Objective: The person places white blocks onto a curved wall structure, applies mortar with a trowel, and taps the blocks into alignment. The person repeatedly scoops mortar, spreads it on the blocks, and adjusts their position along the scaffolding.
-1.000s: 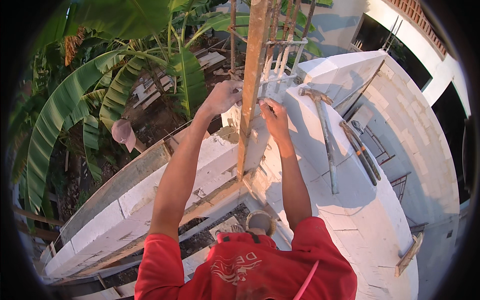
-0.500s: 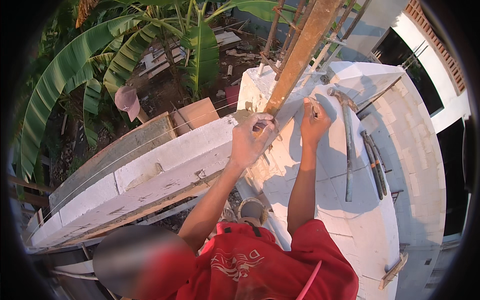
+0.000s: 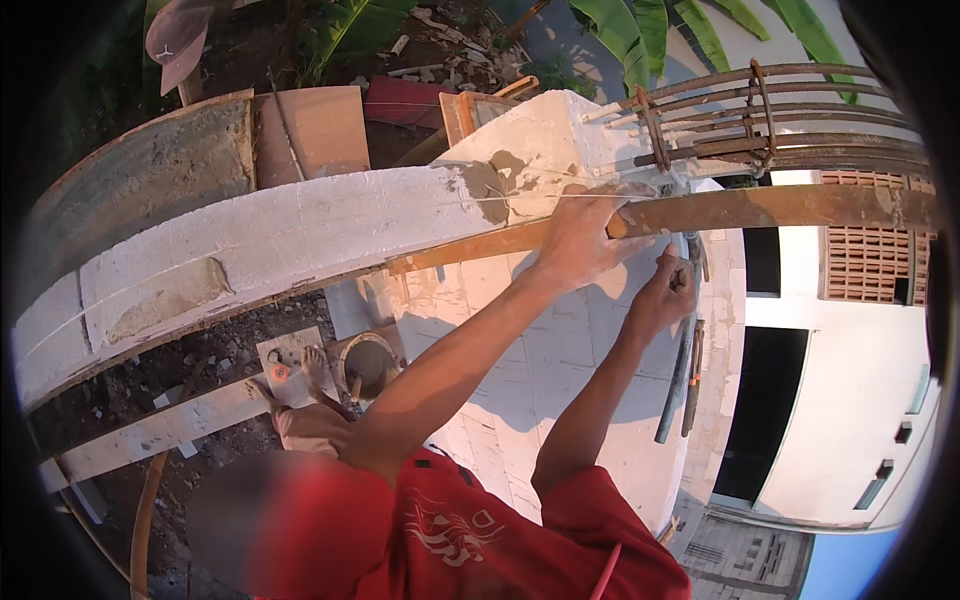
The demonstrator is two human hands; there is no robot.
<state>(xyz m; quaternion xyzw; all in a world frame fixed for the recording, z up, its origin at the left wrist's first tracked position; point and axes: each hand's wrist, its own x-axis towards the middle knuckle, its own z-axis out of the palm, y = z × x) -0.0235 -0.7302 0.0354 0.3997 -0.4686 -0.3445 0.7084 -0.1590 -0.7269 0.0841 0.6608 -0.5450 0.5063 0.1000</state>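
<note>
My left hand [image 3: 580, 240] is at the near end of a long brown wooden board [image 3: 780, 210], its fingers along one edge and its thumb by the other. The board hides part of the grip. A thin string [image 3: 400, 190] runs along the pale block wall [image 3: 330, 205] to this hand. Grey mortar [image 3: 490, 190] is smeared on the wall just left of it. My right hand [image 3: 668, 292] is closed in a pinch below the board, over the block surface; what its fingers hold is too small to make out.
A hammer [image 3: 680, 380] and an orange-banded tool [image 3: 693, 375] lie right of my right hand. Rusty rebar [image 3: 780, 120] juts out at upper right. Lower left, a bucket [image 3: 368, 365] stands beside a plank [image 3: 170, 430]. A pink cap [image 3: 178, 45] hangs on a stake.
The view has turned, so the board now runs sideways to the right. My left hand's fingers have straightened along the board; my right hand has moved lower, still pinched.
</note>
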